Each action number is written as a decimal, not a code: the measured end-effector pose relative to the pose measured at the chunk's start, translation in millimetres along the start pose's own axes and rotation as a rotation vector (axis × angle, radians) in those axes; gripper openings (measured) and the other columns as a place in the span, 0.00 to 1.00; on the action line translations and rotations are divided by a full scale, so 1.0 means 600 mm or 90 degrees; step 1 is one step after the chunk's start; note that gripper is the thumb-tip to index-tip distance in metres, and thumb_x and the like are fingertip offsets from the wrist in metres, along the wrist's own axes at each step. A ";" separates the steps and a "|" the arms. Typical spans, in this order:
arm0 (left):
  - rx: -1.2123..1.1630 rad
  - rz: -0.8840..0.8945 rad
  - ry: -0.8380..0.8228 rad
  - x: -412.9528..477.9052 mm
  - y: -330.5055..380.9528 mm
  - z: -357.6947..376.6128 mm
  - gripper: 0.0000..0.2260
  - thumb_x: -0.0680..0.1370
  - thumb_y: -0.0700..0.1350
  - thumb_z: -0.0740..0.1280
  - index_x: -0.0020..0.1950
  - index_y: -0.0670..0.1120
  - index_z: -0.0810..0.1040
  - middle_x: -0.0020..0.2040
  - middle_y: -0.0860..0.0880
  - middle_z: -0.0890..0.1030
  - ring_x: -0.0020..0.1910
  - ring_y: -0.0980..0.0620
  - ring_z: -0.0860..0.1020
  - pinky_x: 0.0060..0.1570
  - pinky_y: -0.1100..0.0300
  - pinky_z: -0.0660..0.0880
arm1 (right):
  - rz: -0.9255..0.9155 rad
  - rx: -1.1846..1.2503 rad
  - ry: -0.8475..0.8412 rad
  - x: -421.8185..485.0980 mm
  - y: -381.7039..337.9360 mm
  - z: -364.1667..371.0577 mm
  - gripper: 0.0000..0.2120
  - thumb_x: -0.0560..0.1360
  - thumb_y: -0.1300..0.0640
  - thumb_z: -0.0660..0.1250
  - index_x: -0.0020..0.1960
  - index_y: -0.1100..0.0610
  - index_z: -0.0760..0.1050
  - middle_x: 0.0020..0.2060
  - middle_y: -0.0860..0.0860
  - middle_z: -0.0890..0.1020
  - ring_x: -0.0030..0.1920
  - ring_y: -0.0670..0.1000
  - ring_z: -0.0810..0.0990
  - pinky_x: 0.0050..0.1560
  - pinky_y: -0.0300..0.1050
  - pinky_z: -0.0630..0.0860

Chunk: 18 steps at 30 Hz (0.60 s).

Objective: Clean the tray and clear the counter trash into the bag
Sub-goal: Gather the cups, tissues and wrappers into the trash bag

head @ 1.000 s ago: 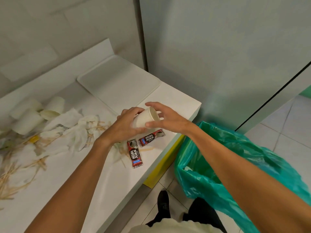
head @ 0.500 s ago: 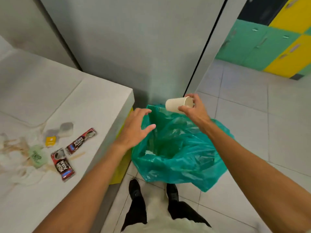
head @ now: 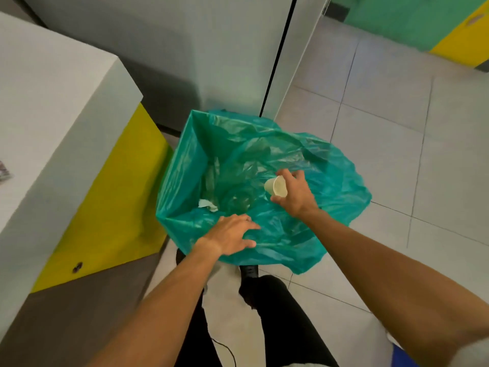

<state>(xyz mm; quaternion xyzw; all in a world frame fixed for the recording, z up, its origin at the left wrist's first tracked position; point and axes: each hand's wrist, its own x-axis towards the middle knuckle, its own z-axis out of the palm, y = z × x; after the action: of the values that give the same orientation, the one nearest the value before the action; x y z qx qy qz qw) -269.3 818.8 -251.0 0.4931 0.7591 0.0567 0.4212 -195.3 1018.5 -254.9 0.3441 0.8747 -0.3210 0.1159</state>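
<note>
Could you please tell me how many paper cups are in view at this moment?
1. The paper cup is held tilted in the right hand over the open green bag. Others may lie hidden among the bag's folds.

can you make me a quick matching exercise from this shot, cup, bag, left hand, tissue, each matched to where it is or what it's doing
Column one:
1. paper cup
2. green bag
3. left hand
4. crumpled tissue

Column two:
A. lying inside the bag
B. open, fingers spread at the bag's near rim
C. gripped in the right hand above the bag's mouth
D. standing open on the floor beside the counter

Pairs: 1-C, 2-D, 3-B, 4-A
</note>
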 end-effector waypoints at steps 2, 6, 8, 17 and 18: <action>0.020 -0.003 -0.018 0.015 -0.008 0.022 0.21 0.80 0.52 0.64 0.73 0.56 0.69 0.75 0.48 0.66 0.74 0.46 0.63 0.68 0.44 0.61 | 0.004 -0.034 -0.016 0.010 0.022 0.033 0.31 0.69 0.53 0.77 0.67 0.50 0.66 0.63 0.57 0.65 0.60 0.62 0.71 0.57 0.60 0.76; 0.026 0.007 0.017 0.031 -0.036 0.058 0.15 0.81 0.46 0.65 0.67 0.55 0.76 0.67 0.51 0.75 0.68 0.48 0.70 0.64 0.47 0.66 | 0.052 -0.109 -0.050 0.021 0.068 0.080 0.29 0.70 0.53 0.75 0.66 0.51 0.65 0.63 0.58 0.64 0.62 0.62 0.69 0.54 0.59 0.75; 0.027 0.011 0.041 0.034 -0.049 0.069 0.14 0.80 0.44 0.65 0.66 0.54 0.77 0.62 0.52 0.78 0.64 0.48 0.74 0.62 0.47 0.70 | 0.099 -0.143 -0.070 0.019 0.092 0.094 0.29 0.71 0.53 0.75 0.67 0.52 0.65 0.64 0.59 0.64 0.63 0.63 0.69 0.55 0.58 0.75; 0.030 0.012 0.081 0.002 -0.050 0.066 0.16 0.80 0.44 0.65 0.68 0.53 0.75 0.66 0.52 0.76 0.67 0.50 0.72 0.66 0.50 0.66 | 0.166 -0.132 -0.115 0.005 0.078 0.095 0.33 0.72 0.45 0.73 0.71 0.52 0.62 0.69 0.60 0.62 0.66 0.65 0.67 0.63 0.61 0.70; 0.026 0.014 0.089 -0.008 -0.047 0.060 0.17 0.80 0.46 0.65 0.69 0.53 0.74 0.68 0.52 0.74 0.69 0.51 0.69 0.67 0.50 0.64 | 0.153 -0.140 -0.106 0.003 0.064 0.089 0.35 0.72 0.44 0.72 0.72 0.52 0.62 0.69 0.60 0.62 0.67 0.64 0.67 0.64 0.61 0.69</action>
<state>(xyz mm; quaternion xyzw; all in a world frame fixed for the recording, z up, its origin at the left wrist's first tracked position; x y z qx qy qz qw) -263.4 788.7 -285.5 0.5048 0.7823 0.0799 0.3561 -171.6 1006.6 -315.2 0.4037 0.8445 -0.2348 0.2623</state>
